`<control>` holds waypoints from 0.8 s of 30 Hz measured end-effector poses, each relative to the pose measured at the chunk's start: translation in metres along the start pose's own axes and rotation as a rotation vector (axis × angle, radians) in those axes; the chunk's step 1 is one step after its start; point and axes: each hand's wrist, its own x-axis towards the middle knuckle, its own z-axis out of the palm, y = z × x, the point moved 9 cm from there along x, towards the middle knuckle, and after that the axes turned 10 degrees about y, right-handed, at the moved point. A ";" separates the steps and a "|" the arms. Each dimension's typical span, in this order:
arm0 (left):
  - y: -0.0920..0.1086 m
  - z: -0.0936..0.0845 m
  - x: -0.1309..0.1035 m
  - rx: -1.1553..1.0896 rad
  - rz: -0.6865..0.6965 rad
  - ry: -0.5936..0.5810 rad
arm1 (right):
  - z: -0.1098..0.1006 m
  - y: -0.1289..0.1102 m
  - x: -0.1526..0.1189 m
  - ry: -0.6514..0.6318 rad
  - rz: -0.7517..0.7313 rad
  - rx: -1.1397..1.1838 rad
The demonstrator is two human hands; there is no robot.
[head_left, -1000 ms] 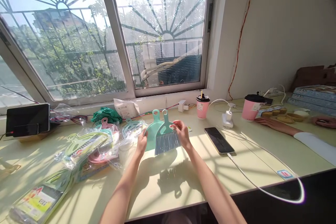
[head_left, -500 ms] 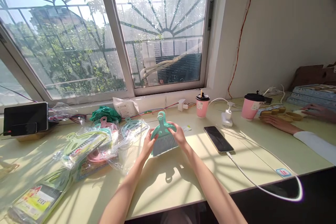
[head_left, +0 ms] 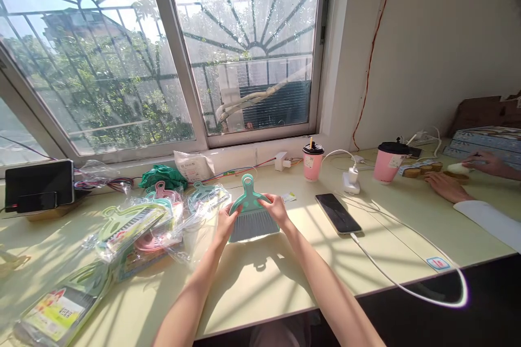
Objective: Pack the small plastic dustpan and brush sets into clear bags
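Both hands grip a mint-green hand brush (head_left: 251, 207) with grey bristles, upright just above the table. Its looped handle points up, and the bristles hang down toward me. My left hand (head_left: 225, 220) is closed on its left side, thumb across the front. On the right side, my right hand (head_left: 275, 210) pinches it the same way. A green edge shows behind the bristles, perhaps a dustpan, but mostly hidden. To the left lies a pile of plastic-wrapped brush-and-dustpan sets (head_left: 134, 222) in green, pink and mint. Another wrapped set (head_left: 57, 309) lies nearer at the front left.
A phone (head_left: 337, 213) on a white cable lies to the right. Behind it stand a power adapter (head_left: 350, 180) and two pink cups (head_left: 312, 165). A tablet (head_left: 38, 184) leans at the far left. Another person's hands (head_left: 448, 187) work at the far right.
My hands have levelled the brush, which was tilted, and shifted it slightly left. The other person's near hand has moved right.
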 end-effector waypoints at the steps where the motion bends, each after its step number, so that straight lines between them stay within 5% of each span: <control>1: 0.000 -0.001 0.000 0.007 0.001 -0.002 | 0.000 0.000 -0.001 0.012 0.005 0.017; 10: 0.012 -0.003 -0.006 0.071 0.011 0.028 | 0.000 -0.002 -0.010 0.100 0.025 0.096; 19: 0.011 -0.003 0.001 0.089 -0.111 -0.072 | 0.004 0.009 -0.002 -0.008 0.094 0.119; 22: 0.001 0.003 -0.001 0.055 -0.127 -0.162 | -0.013 0.010 0.005 0.012 0.084 -0.053; 24: -0.005 0.002 -0.001 0.011 -0.137 -0.141 | -0.038 0.012 0.011 0.140 0.081 -0.248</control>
